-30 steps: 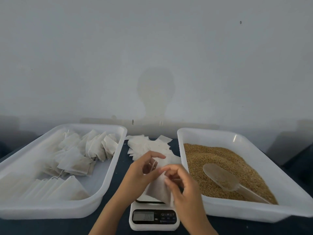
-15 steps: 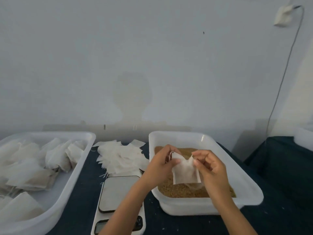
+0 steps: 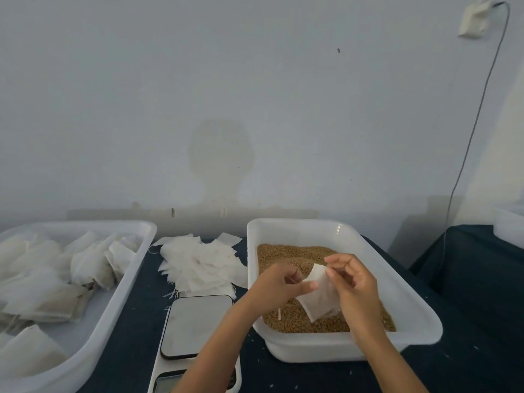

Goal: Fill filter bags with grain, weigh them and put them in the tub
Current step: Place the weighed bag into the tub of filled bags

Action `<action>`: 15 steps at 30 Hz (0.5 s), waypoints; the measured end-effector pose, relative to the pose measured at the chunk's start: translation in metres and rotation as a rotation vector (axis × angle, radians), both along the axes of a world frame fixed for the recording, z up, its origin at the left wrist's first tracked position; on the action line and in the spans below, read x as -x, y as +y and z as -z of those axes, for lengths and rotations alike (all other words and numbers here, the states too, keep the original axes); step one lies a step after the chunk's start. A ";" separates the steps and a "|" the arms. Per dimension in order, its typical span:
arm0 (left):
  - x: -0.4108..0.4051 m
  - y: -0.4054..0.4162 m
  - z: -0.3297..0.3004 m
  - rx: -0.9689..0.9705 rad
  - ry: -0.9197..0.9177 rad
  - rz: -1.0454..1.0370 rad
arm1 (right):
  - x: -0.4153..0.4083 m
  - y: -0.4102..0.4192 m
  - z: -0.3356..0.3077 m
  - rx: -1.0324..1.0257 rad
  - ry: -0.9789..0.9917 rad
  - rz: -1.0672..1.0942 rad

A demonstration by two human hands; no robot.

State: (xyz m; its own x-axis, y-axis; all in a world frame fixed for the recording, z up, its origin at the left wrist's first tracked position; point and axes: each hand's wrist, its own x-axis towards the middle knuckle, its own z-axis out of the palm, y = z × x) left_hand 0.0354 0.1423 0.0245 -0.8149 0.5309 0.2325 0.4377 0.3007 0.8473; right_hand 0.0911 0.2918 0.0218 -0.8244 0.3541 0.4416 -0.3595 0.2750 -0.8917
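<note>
Since earlier frame, filter bag (image 3: 320,293) dropping lower over grain (image 3: 283,253), right of centre. Left hand (image 3: 279,283) and right hand (image 3: 353,282) pinching top corners. Likely light, limp; best holding mouth edges.

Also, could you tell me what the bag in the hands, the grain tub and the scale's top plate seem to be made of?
Filter bag: thin white nonwoven paper or fabric, matte, creasing softly between the fingers.
Grain tub: white plastic, smooth and slightly glossy, with rounded moulded rims and a highlight at its far corner.
Scale plate: probably brushed metal, grey with a dull sheen; coated plastic is possible.
</note>
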 end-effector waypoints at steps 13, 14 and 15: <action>0.001 0.020 -0.022 -0.239 0.169 -0.136 | 0.009 0.008 0.000 0.359 -0.339 -0.211; 0.001 0.020 -0.022 -0.291 0.174 -0.138 | 0.010 0.010 -0.001 0.454 -0.415 -0.308; 0.002 0.021 -0.021 -0.331 0.171 -0.139 | 0.011 0.013 -0.003 0.516 -0.474 -0.396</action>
